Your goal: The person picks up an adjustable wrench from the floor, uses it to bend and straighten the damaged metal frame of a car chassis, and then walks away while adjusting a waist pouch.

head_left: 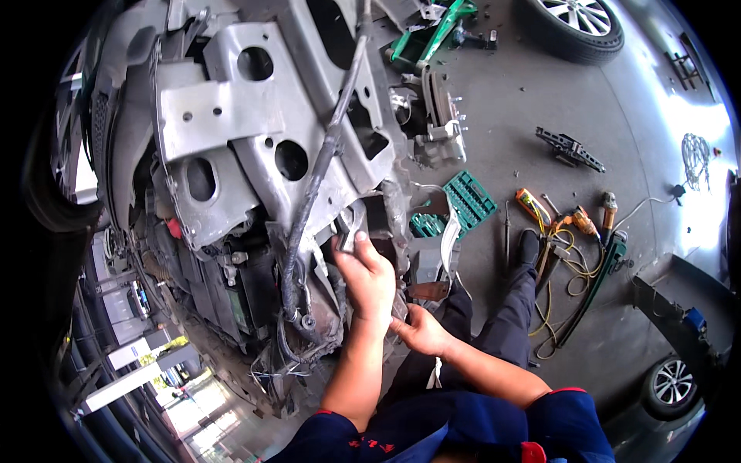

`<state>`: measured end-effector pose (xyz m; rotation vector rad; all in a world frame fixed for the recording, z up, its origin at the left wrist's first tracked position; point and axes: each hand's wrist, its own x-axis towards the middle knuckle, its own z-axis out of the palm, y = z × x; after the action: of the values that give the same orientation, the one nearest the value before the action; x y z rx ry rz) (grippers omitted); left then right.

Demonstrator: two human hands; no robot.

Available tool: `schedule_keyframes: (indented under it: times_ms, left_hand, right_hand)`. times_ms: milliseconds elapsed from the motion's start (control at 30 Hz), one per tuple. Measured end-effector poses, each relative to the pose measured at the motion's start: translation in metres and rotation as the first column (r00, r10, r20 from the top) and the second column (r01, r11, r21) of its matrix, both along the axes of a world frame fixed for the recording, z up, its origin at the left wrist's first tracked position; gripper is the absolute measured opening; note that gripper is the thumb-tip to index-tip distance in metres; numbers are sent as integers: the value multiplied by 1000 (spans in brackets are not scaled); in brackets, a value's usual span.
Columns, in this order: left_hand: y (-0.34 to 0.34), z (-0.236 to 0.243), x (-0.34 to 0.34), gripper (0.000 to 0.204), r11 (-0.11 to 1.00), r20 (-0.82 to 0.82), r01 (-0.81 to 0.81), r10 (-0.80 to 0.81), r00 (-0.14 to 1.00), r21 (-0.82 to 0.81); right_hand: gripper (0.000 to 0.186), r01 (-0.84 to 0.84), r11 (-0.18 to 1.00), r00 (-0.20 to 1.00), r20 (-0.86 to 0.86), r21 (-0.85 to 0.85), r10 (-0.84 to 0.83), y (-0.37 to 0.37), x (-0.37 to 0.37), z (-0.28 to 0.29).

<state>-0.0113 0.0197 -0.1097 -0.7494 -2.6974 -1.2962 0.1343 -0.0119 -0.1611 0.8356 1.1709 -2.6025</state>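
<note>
My left hand [366, 279] reaches into the stripped front end of a vehicle. Its thumb presses on a bent grey metal bracket [351, 224] and the fingers curl behind it, mostly hidden. Lower and to the right, my right hand [423, 332] is closed at the end of a worn metal piece [399, 305]; its fingertips are partly hidden. Above both hands spreads the grey metal body panel [270, 116] with round and oval holes. A dark wrapped cable [312, 185] runs down across it, left of my left hand.
An open green tool case [469, 194] sits on the floor at the right. Farther right lie an orange power tool [583, 222], yellow cords and a scissor jack [571, 149]. A green stand [432, 35] and a wheel [575, 27] are at the back. Another vehicle's wheel [670, 386] shows lower right.
</note>
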Motion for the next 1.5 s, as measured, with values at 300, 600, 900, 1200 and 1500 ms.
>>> schedule_keyframes:
  times_ms: [300, 600, 900, 1200, 1500]
  left_hand:
    - [5, 12, 8, 38, 967, 773, -203, 11, 634, 153]
    - [-10, 15, 10, 36, 996, 666, -79, 36, 745, 35]
    - [-2, 31, 12, 31, 954, 810, -107, -174, 560, 279]
    - [-3, 16, 12, 21, 954, 630, 20, -213, 747, 299]
    - [2, -4, 3, 36, 943, 635, -148, -81, 768, 299]
  right_hand:
    - [35, -65, 992, 969, 246, 111, 36, 6, 4, 20]
    - [50, -127, 962, 965, 255, 242, 63, 3, 26, 58]
    - [40, -17, 959, 980, 196, 284, -40, -7, 28, 30]
    - [37, -52, 982, 981, 193, 183, 16, -8, 7, -8]
    - [46, -218, 968, 949, 257, 122, 182, 12, -18, 5]
